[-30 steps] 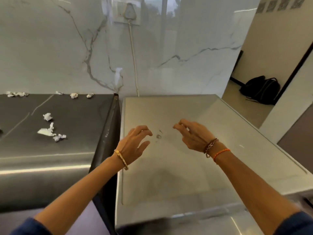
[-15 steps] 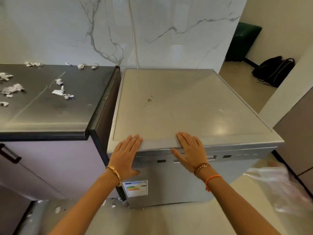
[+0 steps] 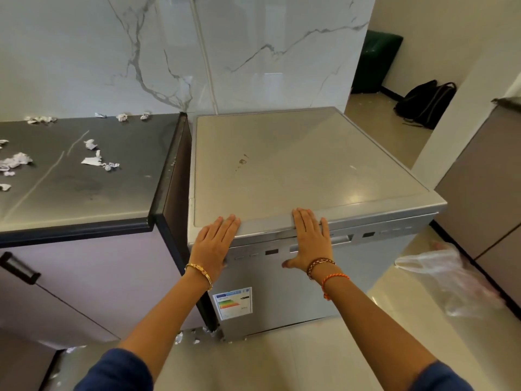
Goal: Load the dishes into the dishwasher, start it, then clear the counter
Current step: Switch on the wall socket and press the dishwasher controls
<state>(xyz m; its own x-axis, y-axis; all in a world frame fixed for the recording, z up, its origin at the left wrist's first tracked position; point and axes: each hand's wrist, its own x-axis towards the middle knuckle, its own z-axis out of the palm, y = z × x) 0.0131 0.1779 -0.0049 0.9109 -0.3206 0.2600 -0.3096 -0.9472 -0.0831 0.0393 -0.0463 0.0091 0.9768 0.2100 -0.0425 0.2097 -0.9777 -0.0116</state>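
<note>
The silver dishwasher (image 3: 296,170) stands against the marble wall, its door closed, with a handle recess (image 3: 342,239) and an energy label (image 3: 234,302) on the front. My left hand (image 3: 214,246) lies flat with straight fingers over the front left edge of its top. My right hand (image 3: 310,239) lies flat over the front edge near the middle, thumb spread across the door panel. Both hands hold nothing. No dishes are in view.
The dark counter (image 3: 118,193) to the left carries several crumpled paper scraps (image 3: 95,160). A cabinet handle (image 3: 18,268) is at lower left. A clear plastic bag (image 3: 451,277) lies on the floor at right, a black backpack (image 3: 425,103) farther back, scraps (image 3: 187,337) by the dishwasher's foot.
A second ago both hands hovered with curled fingers above the dishwasher top. They came down flat onto its front edge, and the view dropped to show the door; since half a second ago little has moved.
</note>
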